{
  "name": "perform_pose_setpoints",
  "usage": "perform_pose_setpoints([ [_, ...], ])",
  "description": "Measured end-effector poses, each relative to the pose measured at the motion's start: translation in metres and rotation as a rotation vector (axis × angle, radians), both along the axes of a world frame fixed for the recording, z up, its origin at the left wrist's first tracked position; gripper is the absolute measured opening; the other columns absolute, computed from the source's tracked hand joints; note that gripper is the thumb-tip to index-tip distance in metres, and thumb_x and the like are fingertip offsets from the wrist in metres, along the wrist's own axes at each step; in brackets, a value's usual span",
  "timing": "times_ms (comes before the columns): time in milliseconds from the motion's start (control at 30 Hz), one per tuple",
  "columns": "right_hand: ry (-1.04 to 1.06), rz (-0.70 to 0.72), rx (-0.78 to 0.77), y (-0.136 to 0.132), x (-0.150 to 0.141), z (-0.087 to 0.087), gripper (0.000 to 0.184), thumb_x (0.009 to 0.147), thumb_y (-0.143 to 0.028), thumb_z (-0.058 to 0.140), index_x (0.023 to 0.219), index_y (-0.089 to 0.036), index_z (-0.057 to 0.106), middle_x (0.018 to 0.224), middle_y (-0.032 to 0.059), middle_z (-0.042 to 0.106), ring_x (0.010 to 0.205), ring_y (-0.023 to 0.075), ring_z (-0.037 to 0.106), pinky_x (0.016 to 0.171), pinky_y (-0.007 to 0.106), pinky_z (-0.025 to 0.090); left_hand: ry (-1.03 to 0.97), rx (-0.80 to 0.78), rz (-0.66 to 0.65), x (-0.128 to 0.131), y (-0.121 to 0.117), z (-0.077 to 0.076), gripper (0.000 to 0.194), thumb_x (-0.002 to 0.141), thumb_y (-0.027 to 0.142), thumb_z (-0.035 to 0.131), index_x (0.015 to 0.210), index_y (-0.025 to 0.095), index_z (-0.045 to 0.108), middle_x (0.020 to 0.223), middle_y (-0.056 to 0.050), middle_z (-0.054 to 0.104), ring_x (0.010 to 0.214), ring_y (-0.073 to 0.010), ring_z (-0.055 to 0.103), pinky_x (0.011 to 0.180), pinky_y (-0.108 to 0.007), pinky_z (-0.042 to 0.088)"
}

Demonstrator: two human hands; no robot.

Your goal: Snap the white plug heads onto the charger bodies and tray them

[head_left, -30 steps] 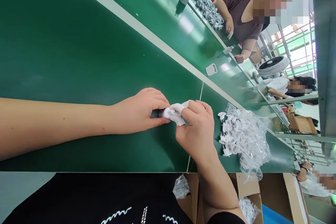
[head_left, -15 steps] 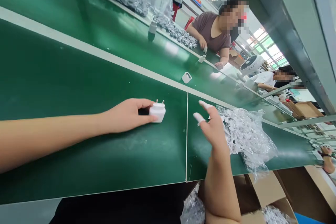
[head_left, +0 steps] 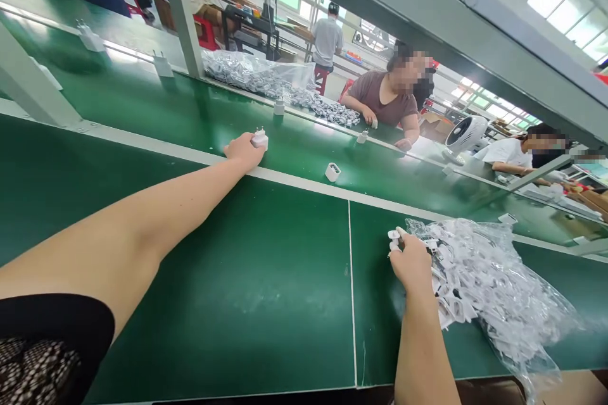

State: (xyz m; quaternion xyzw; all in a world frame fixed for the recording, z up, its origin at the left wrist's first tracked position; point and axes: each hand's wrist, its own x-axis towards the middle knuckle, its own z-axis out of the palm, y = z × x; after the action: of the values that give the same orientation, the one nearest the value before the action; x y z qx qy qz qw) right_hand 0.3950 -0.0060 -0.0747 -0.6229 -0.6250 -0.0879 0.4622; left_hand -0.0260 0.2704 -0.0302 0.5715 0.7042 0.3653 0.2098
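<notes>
My left hand (head_left: 244, 150) reaches over the white strip onto the far green surface. It grips a white charger plug (head_left: 259, 140), whose two metal pins point up. My right hand (head_left: 412, 259), with white covers on fingertips, pinches a small white plastic piece (head_left: 394, 235) beside a clear plastic bag (head_left: 513, 278). Many small white plastic parts (head_left: 453, 307) spill from the bag's open side, near that wrist. Between my hands, on the far surface, a white charger housing (head_left: 333, 171) lies with its open end showing.
More white charger plugs stand along the far surface, one plug (head_left: 278, 107) near the middle. A co-worker (head_left: 387, 98) sits across by a heap of small parts (head_left: 327, 107). A metal post (head_left: 38, 76) rises at left, and a grey beam (head_left: 427, 19) crosses overhead.
My left hand has moved forward and left with the charger plug, from the near green surface to the far one. My right hand, open before, now pinches a small white piece. The view has tilted up.
</notes>
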Motion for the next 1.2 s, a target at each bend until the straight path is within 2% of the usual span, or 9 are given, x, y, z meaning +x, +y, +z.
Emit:
perform_pose_setpoints([
  [167, 0.248, 0.077, -0.182, 0.002, -0.042, 0.019, 0.044, 0.101, -0.034, 0.060, 0.141, -0.024, 0.075, 0.103, 0.0102, 0.086, 0.079, 0.0234, 0.079, 0.065, 0.037, 0.060, 0.046, 0.194, 0.002, 0.035, -0.023, -0.007, 0.110, 0.088, 0.070, 0.072, 0.174, 0.013, 0.033, 0.190, -0.016, 0.019, 0.175, -0.0496, 0.004, 0.141, -0.061, 0.007],
  [267, 0.701, 0.198, -0.379, -0.002, -0.067, 0.042, 0.050, 0.089, -0.041, 0.074, 0.134, -0.023, 0.078, 0.120, 0.0131, 0.087, 0.096, 0.0263, 0.083, 0.079, 0.041, 0.068, 0.071, 0.148, -0.233, 0.083, -0.037, -0.011, 0.122, 0.078, 0.060, 0.083, 0.177, 0.016, 0.027, 0.188, -0.017, 0.023, 0.175, -0.0410, 0.016, 0.144, -0.049, 0.013],
  [367, 0.878, 0.295, -0.433, -0.008, -0.082, 0.060, 0.050, 0.082, -0.043, 0.081, 0.129, -0.026, 0.079, 0.121, 0.0093, 0.087, 0.107, 0.0275, 0.084, 0.092, 0.044, 0.070, 0.057, -0.035, -0.336, 0.129, -0.040, -0.013, 0.139, 0.063, 0.059, 0.098, 0.174, 0.008, 0.031, 0.177, -0.031, 0.037, 0.169, -0.0527, 0.029, 0.139, -0.060, 0.026],
  [500, 0.911, 0.497, -0.532, -0.013, -0.091, 0.067, 0.047, 0.081, -0.042, 0.087, 0.124, -0.027, 0.078, 0.114, 0.0053, 0.086, 0.095, 0.0251, 0.086, 0.091, 0.045, 0.072, 0.017, -0.108, -0.314, 0.156, -0.037, -0.007, 0.099, 0.076, 0.057, 0.093, 0.153, 0.007, 0.057, 0.151, -0.033, 0.063, 0.152, -0.0557, 0.050, 0.129, -0.063, 0.040],
  [667, 0.875, 0.601, -0.528, -0.011, -0.094, 0.058, 0.057, 0.077, -0.040, 0.092, 0.127, -0.027, 0.068, 0.094, 0.0000, 0.082, 0.075, 0.0183, 0.078, 0.071, 0.034, 0.068, -0.061, -0.078, -0.465, 0.140, -0.070, 0.004, 0.067, 0.100, 0.040, 0.065, 0.161, 0.014, 0.056, 0.160, -0.019, 0.065, 0.140, -0.0378, 0.066, 0.125, -0.048, 0.049],
  [833, 0.655, 0.522, -0.440, -0.019, -0.102, 0.058, 0.016, 0.091, -0.032, 0.076, 0.105, -0.025, 0.075, 0.092, 0.0004, 0.079, 0.081, 0.0170, 0.076, 0.079, 0.036, 0.065, -0.161, -0.161, -0.828, 0.085, -0.154, -0.009, 0.070, 0.098, 0.055, 0.067, 0.158, 0.023, 0.054, 0.151, -0.012, 0.075, 0.124, -0.0299, 0.075, 0.115, -0.043, 0.058],
  [933, 0.480, 0.557, -0.356, -0.030, -0.115, 0.063, 0.014, 0.098, -0.022, 0.067, 0.108, -0.025, 0.076, 0.095, 0.0002, 0.079, 0.080, 0.0153, 0.075, 0.075, 0.033, 0.062, -0.205, -0.182, -1.049, 0.048, -0.211, -0.022, 0.056, 0.102, 0.066, 0.065, 0.140, 0.026, 0.055, 0.152, -0.014, 0.074, 0.123, -0.0304, 0.074, 0.108, -0.045, 0.060],
  [1067, 0.232, 0.590, -0.240, -0.040, -0.135, 0.070, 0.022, 0.099, -0.014, 0.066, 0.115, -0.026, 0.074, 0.102, 0.0021, 0.082, 0.084, 0.0158, 0.075, 0.073, 0.033, 0.061, -0.207, -0.182, -1.031, 0.025, -0.259, -0.033, 0.033, 0.106, 0.048, 0.061, 0.134, 0.031, 0.058, 0.148, -0.008, 0.075, 0.136, -0.0324, 0.067, 0.112, -0.050, 0.058],
  [1200, 0.052, 0.646, -0.187, -0.041, -0.149, 0.072, 0.021, 0.098, -0.012, 0.071, 0.111, -0.027, 0.076, 0.099, 0.0009, 0.084, 0.083, 0.0165, 0.074, 0.070, 0.032, 0.059, -0.279, -0.126, -0.955, 0.028, -0.264, -0.039, 0.068, 0.092, 0.054, 0.082, 0.152, 0.032, 0.058, 0.159, -0.010, 0.066, 0.141, -0.0362, 0.064, 0.116, -0.051, 0.057],
])
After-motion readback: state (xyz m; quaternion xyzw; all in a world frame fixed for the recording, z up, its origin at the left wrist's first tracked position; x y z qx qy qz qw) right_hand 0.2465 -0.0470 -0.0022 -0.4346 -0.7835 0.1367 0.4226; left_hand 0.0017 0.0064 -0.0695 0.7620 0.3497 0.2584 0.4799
